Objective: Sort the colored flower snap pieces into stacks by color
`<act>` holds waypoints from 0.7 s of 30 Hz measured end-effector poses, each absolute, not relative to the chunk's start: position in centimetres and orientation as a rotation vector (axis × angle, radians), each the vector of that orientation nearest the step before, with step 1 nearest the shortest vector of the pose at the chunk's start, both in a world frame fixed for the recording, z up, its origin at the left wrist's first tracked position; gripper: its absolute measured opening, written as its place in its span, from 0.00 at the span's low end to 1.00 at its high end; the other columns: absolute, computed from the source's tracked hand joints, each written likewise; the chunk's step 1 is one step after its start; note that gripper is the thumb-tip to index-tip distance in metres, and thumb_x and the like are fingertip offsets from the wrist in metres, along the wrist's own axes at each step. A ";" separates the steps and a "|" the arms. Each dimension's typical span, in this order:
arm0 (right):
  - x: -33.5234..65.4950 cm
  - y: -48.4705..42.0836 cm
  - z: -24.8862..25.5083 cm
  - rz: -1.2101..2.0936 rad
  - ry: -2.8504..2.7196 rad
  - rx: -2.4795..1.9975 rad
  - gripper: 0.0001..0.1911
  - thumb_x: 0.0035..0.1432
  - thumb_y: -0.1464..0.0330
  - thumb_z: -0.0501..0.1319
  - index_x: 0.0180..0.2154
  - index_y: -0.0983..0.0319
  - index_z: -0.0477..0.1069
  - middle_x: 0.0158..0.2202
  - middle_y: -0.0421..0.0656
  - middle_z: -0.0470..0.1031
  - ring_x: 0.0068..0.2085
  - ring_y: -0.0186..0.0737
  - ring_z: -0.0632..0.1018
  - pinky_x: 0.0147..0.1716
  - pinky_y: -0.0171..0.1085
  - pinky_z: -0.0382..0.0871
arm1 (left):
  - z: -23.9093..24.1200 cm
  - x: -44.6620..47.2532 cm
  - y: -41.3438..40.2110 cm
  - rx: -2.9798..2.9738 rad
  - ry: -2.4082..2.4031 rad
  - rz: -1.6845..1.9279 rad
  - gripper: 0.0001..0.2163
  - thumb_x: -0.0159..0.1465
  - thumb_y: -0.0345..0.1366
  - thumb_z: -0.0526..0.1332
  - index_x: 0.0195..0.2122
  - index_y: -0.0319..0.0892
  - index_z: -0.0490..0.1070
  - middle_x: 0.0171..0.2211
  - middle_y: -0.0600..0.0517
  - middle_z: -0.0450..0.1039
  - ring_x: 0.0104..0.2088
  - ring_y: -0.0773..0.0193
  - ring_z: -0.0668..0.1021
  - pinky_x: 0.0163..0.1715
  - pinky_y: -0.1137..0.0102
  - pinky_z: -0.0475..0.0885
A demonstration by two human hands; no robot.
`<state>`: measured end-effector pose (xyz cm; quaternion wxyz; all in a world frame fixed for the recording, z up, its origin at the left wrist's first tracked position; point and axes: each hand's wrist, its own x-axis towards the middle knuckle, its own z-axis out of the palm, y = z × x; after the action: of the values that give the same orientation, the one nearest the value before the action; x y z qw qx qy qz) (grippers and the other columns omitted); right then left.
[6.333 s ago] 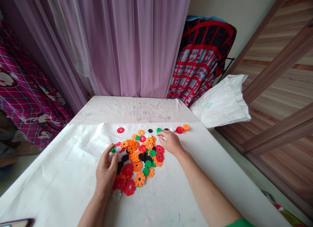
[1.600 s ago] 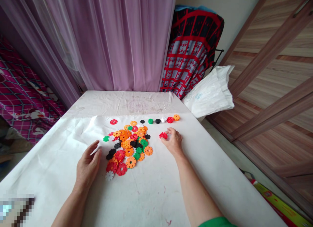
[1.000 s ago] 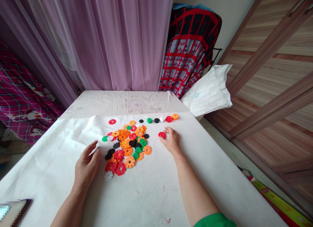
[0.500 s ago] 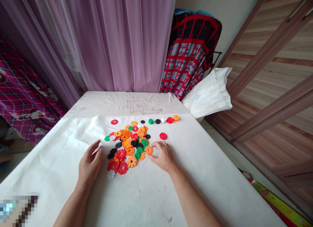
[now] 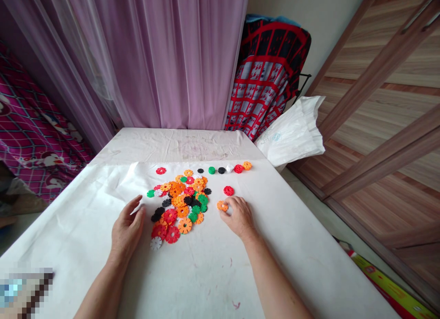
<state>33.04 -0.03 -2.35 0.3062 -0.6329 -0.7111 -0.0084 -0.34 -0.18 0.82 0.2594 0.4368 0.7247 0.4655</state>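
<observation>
A loose pile of notched plastic snowflake discs (image 5: 178, 201) in orange, red, green, black and white lies mid-table. Just right of the pile, my right hand (image 5: 238, 216) pinches an orange snowflake disc (image 5: 222, 206) between thumb and fingers. A red disc (image 5: 228, 190) lies beyond that hand, apart from it. My left hand (image 5: 128, 225) rests on the table left of the pile, fingers apart and holding nothing. Small stacks run in a row behind: a green stack (image 5: 211, 170), a black one (image 5: 222, 170), a white one (image 5: 229, 168), a red one (image 5: 238, 168) and an orange one (image 5: 247, 165).
A white cloth covers the table (image 5: 295, 245). A single red disc (image 5: 161, 171) and a black disc (image 5: 200, 171) lie behind the pile. At the back right edge leans a white bag (image 5: 295, 131). A blurred-out object (image 5: 24, 291) sits at the lower left.
My right hand has drawn the orange disc rightward, away from the pile's edge, towards the red disc. My left hand has hardly moved.
</observation>
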 end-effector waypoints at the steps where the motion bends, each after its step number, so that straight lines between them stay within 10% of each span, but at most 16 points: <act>1: 33.1 -0.1 -2.2 -0.023 -1.890 -1.663 0.05 0.53 0.70 0.65 0.35 0.57 0.73 0.40 0.44 0.80 0.44 0.46 0.76 0.43 0.41 0.65 | 0.8 -0.4 -0.2 1.190 1.961 1.266 0.25 0.59 0.49 0.60 0.56 0.47 0.75 0.53 0.46 0.79 0.44 0.56 0.83 0.48 0.64 0.77; 11: 27.8 0.8 -0.1 0.056 -2.180 -1.557 0.19 0.65 0.65 0.61 0.57 0.54 0.74 0.61 0.43 0.75 0.61 0.51 0.69 0.57 0.49 0.60 | 0.8 -0.2 -0.2 1.162 1.951 1.252 0.26 0.58 0.49 0.59 0.56 0.47 0.75 0.54 0.46 0.79 0.45 0.55 0.83 0.49 0.63 0.76; 21: 27.7 -0.2 -0.7 0.108 -2.106 -1.421 0.12 0.66 0.70 0.58 0.44 0.54 0.80 0.49 0.41 0.82 0.51 0.44 0.76 0.52 0.44 0.65 | 0.9 -0.2 -0.2 1.214 1.976 1.236 0.25 0.59 0.49 0.59 0.56 0.49 0.75 0.52 0.48 0.80 0.43 0.57 0.84 0.46 0.65 0.76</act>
<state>27.68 -0.16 -0.66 0.2949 -0.5341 -0.7912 0.0406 -0.22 -0.24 0.89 0.2542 0.4469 0.7272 0.4548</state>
